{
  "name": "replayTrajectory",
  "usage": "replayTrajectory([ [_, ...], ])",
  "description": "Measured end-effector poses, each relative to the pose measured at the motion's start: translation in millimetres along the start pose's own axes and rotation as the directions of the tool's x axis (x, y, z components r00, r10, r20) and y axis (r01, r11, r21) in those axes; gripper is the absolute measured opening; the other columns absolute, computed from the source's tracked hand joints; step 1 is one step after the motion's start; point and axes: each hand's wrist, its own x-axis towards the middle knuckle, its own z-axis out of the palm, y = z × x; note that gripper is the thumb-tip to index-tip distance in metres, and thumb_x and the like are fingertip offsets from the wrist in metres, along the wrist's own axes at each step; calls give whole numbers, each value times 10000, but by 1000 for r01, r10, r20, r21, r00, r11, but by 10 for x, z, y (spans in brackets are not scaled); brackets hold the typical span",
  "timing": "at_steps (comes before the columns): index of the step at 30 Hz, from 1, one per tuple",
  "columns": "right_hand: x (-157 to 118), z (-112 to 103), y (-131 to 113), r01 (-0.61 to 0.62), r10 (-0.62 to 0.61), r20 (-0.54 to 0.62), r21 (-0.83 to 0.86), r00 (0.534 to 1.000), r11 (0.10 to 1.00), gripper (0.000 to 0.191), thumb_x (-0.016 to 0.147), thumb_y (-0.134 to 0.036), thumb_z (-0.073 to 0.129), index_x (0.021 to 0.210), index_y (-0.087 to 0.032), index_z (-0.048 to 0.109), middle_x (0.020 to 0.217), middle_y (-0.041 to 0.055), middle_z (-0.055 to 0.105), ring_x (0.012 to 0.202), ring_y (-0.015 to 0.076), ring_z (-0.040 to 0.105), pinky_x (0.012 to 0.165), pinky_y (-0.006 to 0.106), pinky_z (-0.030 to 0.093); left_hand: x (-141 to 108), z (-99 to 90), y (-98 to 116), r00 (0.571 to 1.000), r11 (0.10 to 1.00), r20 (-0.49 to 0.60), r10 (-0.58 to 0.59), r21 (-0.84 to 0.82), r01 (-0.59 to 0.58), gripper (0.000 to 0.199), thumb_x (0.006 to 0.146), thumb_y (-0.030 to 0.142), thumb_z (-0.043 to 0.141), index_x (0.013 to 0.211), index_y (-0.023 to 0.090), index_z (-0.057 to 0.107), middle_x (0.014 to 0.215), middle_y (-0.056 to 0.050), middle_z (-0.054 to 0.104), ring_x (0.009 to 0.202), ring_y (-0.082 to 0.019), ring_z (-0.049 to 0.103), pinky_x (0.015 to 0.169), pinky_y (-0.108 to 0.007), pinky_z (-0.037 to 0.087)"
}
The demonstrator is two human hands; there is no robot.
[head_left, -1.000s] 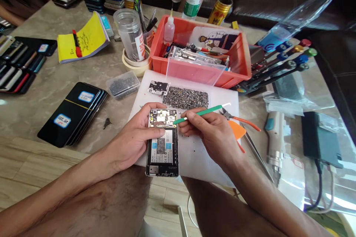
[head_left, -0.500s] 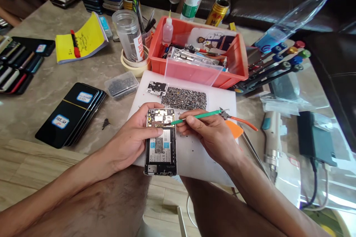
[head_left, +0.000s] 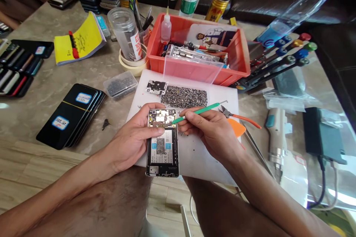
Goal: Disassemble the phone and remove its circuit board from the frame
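An opened smartphone (head_left: 162,152), its circuit board and battery bare, is gripped by my left hand (head_left: 132,137), with the thumb lying across the upper part of the battery. My right hand (head_left: 207,126) pinches a green pry tool (head_left: 198,111) with a thin hooked metal end pointing away. The tool's other tip reaches the phone's board, near the lower edge of it; whether it touches a part there is too small to tell. Beyond the phone, a black-and-white phone cover plate (head_left: 156,87) lies beside a patch of many small screws (head_left: 183,97) on the white mat (head_left: 222,94).
A red bin (head_left: 200,72) of parts stands behind the mat. Pliers (head_left: 241,116), an orange pick (head_left: 236,127) and tweezers lie at right, near an electric screwdriver (head_left: 276,137) and a screwdriver rack. Stacked phones (head_left: 71,116), a clear screw box (head_left: 120,85) and a yellow notebook (head_left: 80,39) are at left.
The green tool's tip has shifted slightly left over the board and its handle tilts a bit more steeply. The view has moved slightly. Both hands keep their holds.
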Motion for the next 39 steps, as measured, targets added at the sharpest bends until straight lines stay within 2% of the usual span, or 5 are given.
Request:
replayTrajectory([
  [16,3,-42,26,33,-33,2,-15,999,999,300,823,-468,866,895,-185,797,749,26,778,664,132,727,681,248,625,14,44,34,999,998,-14,-39,-43,38,413,870,22,685,1228,207,594,986,-41,764,796,-161,702,723,-264,548],
  [20,-45,-83,-43,217,-221,-7,-164,975,962,302,1002,-461,669,864,-200,733,840,17,738,754,142,707,738,284,581,10,60,40,997,996,-23,-70,-52,69,450,867,13,676,1258,216,583,1012,-55,770,822,-186,725,763,-301,569],
  [24,-105,-39,-176,470,-413,230,-515,881,717,218,1078,-323,545,987,-207,706,813,-7,647,738,128,612,701,284,486,-1,75,37,996,996,-26,-82,-39,81,452,867,18,671,1261,224,589,974,-45,760,792,-181,717,726,-284,559],
  [29,-74,61,-116,641,-402,516,-710,756,293,73,987,-191,689,1021,-154,743,850,14,615,756,144,586,689,293,444,-5,87,27,997,997,8,-73,-24,73,477,825,20,677,1244,234,594,939,-23,742,783,-180,713,712,-277,549],
  [39,31,27,26,727,-424,668,-686,611,-34,195,1062,-218,532,957,-136,674,878,43,616,689,146,584,586,285,439,-19,69,15,994,996,74,-77,60,73,593,739,-14,643,1264,255,580,893,10,695,755,-145,658,672,-249,537],
])
